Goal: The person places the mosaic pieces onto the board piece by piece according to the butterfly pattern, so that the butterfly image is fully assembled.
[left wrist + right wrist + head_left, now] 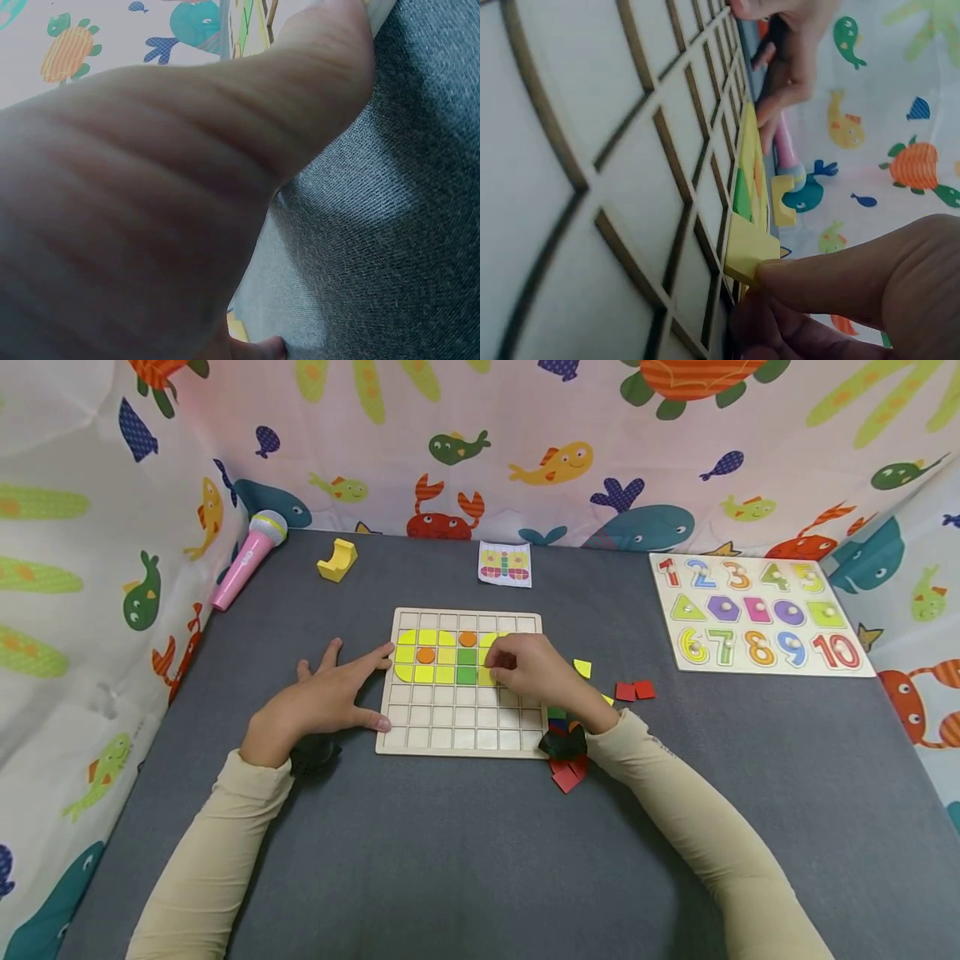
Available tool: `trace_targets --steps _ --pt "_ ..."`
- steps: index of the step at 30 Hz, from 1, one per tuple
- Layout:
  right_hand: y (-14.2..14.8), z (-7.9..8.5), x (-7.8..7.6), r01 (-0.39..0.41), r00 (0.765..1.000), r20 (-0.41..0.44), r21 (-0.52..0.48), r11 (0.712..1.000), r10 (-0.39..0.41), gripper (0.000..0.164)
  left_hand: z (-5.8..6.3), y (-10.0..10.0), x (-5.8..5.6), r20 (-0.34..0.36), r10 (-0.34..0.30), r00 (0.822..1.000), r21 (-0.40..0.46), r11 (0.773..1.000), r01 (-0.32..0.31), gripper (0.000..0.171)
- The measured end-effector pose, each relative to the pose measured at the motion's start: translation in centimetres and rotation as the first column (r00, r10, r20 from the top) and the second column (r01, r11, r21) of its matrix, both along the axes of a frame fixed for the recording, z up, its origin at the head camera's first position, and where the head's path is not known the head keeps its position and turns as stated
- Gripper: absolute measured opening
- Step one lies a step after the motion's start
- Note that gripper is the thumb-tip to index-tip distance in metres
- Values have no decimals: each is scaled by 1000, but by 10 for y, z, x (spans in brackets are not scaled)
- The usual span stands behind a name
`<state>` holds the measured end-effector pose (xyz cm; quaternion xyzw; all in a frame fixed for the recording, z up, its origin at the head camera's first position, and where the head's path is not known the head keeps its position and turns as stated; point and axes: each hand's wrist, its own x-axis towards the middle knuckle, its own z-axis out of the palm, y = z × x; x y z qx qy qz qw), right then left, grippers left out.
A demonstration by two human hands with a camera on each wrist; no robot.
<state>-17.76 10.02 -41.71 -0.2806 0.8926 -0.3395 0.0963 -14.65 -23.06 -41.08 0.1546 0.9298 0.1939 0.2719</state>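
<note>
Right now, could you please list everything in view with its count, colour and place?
Grid board: one, pale wood, table centre
Pinched tile: one, yellow, at board
Fitted squares: two visible, green, board's far half
Fitted discs: two visible, orange, board's far half
Fitted yellow tiles: many, yellow, around discs
Loose tiles: several, mostly red and yellow, board's right
Pattern card: one, multicoloured, behind board
Arch block: one, yellow, back left
Toy microphone: one, pink, left corner
Number puzzle: one, white, multicoloured pieces, right
Table: one, grey, underneath
Sleeves: two, beige, forearms
Left hand: one, board's left edge
Right hand: one, pinching tile
</note>
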Motion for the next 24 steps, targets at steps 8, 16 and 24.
trace_targets --steps 8,16,24 --pt "-3 0 4 -46 995 -92 25 999 49 5 0 1 0 0 0 1000 -1 1000 0 122" --pt "-5 -3 5 -85 992 -87 44 995 88 7 -1 1 0 3 -2 1000 -1 1000 2 122" --pt "8 -1 7 -39 998 -56 4 999 40 6 2 1 0 10 -7 1000 -3 1000 7 123"
